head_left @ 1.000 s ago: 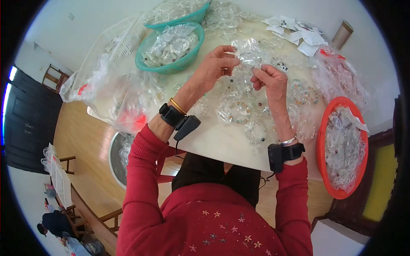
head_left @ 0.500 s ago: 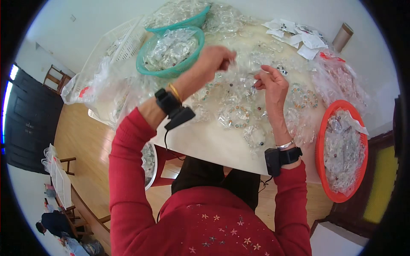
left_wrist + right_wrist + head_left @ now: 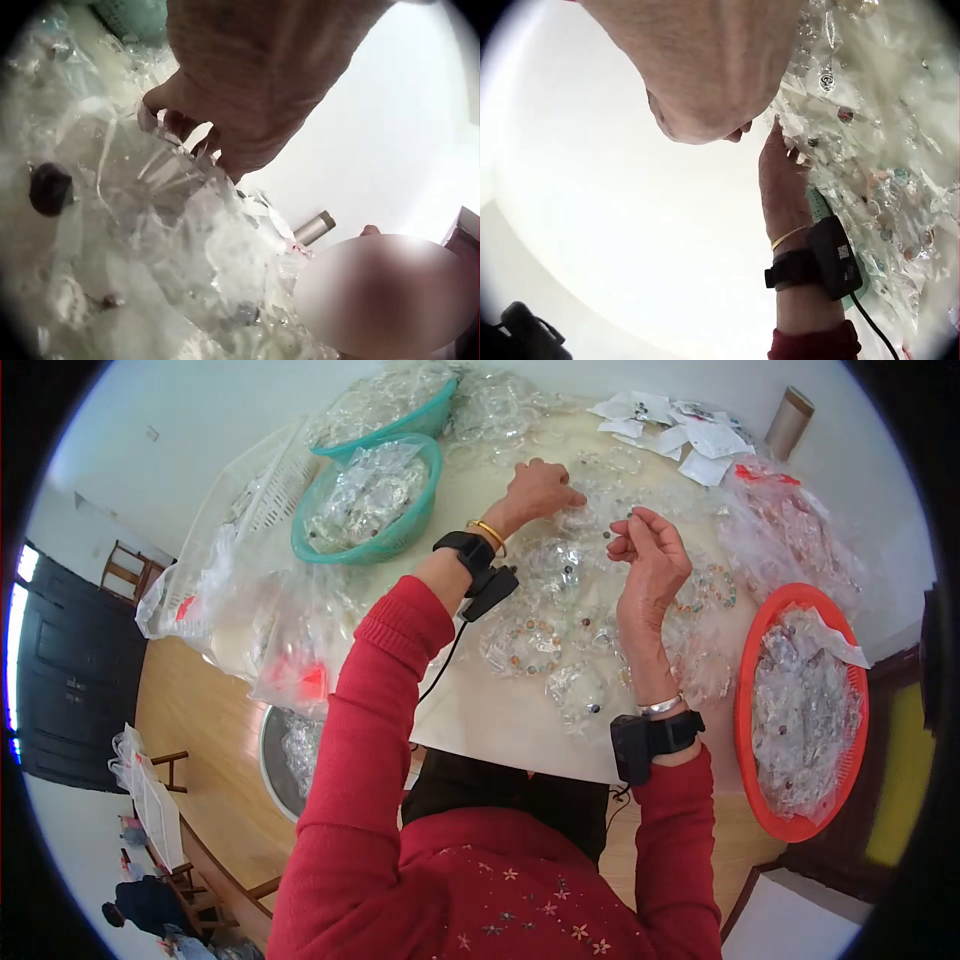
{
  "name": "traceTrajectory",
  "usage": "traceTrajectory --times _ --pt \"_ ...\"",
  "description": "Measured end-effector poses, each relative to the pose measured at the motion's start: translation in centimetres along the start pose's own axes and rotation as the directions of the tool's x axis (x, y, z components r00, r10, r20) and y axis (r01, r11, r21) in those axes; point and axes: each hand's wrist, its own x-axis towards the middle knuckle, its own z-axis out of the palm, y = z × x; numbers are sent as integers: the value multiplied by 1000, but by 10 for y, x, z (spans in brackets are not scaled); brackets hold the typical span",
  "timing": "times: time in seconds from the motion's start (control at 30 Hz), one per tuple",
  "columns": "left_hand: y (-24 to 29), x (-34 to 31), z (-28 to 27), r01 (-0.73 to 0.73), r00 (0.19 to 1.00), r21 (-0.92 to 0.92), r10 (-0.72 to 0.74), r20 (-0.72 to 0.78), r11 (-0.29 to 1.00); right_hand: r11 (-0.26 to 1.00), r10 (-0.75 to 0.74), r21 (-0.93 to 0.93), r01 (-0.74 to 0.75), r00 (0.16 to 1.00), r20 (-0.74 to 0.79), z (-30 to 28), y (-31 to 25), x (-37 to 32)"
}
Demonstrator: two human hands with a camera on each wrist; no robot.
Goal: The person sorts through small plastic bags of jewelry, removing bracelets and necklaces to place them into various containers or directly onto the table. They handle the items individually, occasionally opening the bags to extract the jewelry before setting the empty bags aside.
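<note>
Small clear plastic bags, some holding beaded bracelets (image 3: 535,646), cover the middle of the table. My left hand (image 3: 537,492) is low over the bags at the back; in the left wrist view its thumb and fingers pinch the edge of a clear bag (image 3: 161,169). To its right my right hand (image 3: 654,565) is raised above the bags, its fingers loosely bent, with nothing visible between them. The right wrist view shows the back of this hand (image 3: 712,75), hiding most of its fingers, and my left hand (image 3: 780,184) reaching into the bags.
Teal baskets (image 3: 425,520) of bags stand at the back left beside a white basket (image 3: 275,505). A red basket (image 3: 745,705) is at the right edge, near a large plastic bag (image 3: 790,535). White packets (image 3: 710,438) and a brown roll (image 3: 789,422) lie behind.
The hands were close together at a clear bag, then parted. My left hand swung left, then came back right and down onto the bags. My right hand has let go and shifted slightly.
</note>
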Motion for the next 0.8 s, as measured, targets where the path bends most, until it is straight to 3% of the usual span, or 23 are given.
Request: traceTrajectory --times 0.07,0.17,0.2,0.3,0.47,0.57,0.6,0.63,0.7,0.73,0.8 --pt "6 -7 -1 29 998 -8 -29 49 1000 1000 8 -12 -8 1000 -10 0 -1 -2" --pt "3 -12 -4 131 988 -355 -95 118 926 1000 10 -27 -10 1000 -16 3 -3 -2" --pt "2 -17 -3 130 989 -353 -93 118 926 1000 12 -14 -12 1000 -14 2 -2 -2" --pt "13 -53 -12 243 970 -619 -204 135 747 1000 14 8 -14 1000 -11 0 -1 -1" --pt "5 -95 -33 159 983 -700 -176 49 696 1000 11 -7 -11 1000 4 1 2 -3" --pt "-3 -114 -52 -41 979 -619 -93 -182 785 1000 21 12 -21 999 25 -1 4 -3" --pt "-4 -124 -57 -31 979 -620 -103 -178 784 1000 14 -1 -14 1000 19 -2 4 -2" --pt "-2 -139 -61 -136 975 -461 36 -218 877 1000 8 -13 -8 1000 10 -2 3 -1" --pt "7 -175 -62 -349 924 -103 324 -205 931 999 13 -30 -13 1000 -7 -1 3 0" --pt "13 -193 -56 -342 928 -111 317 -194 933 999 9 -36 -9 1000 -2 0 4 0" --pt "30 -226 -41 -504 862 -24 502 -69 863 999 -7 -52 8 1000 11 -1 6 -1"
